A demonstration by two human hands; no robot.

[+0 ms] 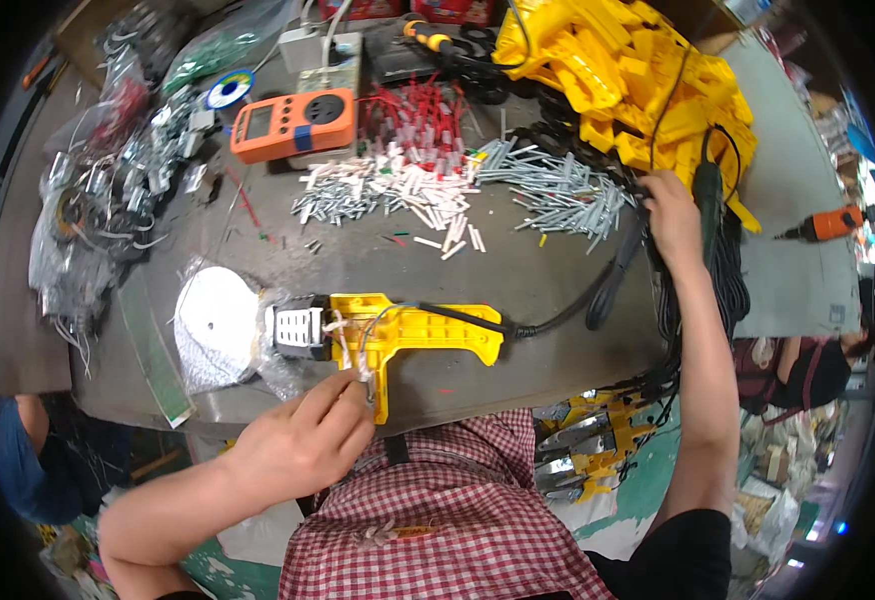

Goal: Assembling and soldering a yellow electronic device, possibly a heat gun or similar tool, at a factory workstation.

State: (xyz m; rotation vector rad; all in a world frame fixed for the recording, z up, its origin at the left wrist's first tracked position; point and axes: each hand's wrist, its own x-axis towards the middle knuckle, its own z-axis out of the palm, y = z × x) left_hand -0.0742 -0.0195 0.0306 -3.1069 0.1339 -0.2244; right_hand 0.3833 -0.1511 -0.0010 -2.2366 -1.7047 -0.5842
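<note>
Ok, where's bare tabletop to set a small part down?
Mostly bare tabletop lies between the white sleeves and the yellow housing, and right of that housing below its black cable. Crowded: far right, cables beside the right hand; far left, bagged metal parts.

My left fingers (336, 397) hide the pinched ends of pale leads (346, 345). Whether my right fingers (650, 186) grip anything beside the black cables (622, 268) cannot be told. Far beyond both, red containers (453, 10) run off the top edge.
</note>
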